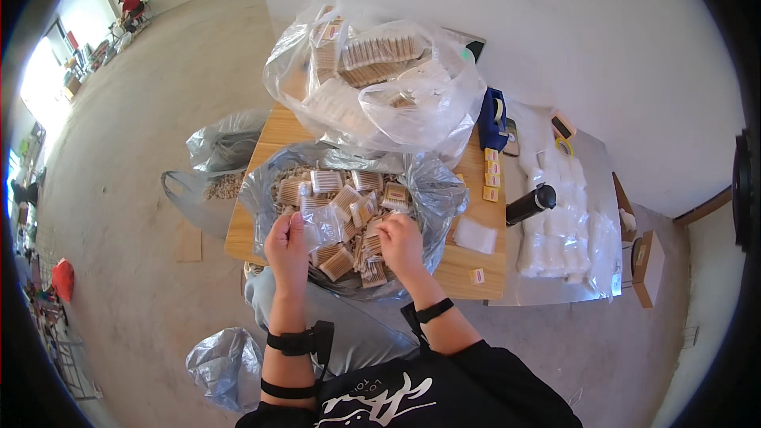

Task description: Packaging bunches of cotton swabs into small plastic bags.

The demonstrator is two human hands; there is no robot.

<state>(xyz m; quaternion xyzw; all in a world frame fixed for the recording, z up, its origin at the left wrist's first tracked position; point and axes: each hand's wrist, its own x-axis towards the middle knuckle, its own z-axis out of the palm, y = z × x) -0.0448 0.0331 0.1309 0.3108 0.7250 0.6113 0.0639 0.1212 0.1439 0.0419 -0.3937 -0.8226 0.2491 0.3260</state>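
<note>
My left hand (287,244) pinches a small clear plastic bag (323,227) between thumb and fingers, over an open grey plastic sack (440,190). Inside the sack lie many packed bundles of short wooden sticks (337,263), among loose sticks. My right hand (402,244) is over the right part of the heap, its fingers closed and pointing down at some sticks. Whatever it grips is hidden by the fingers. One bundle with a yellow-red label (395,195) lies just beyond the right hand.
A large clear bag (444,111) of more bundles stands at the back of the wooden table (493,257). To the right are a blue tape dispenser (492,120), small label stacks (492,170), clear sachets (476,235), a black bottle (531,204) and wrapped white packs (555,230).
</note>
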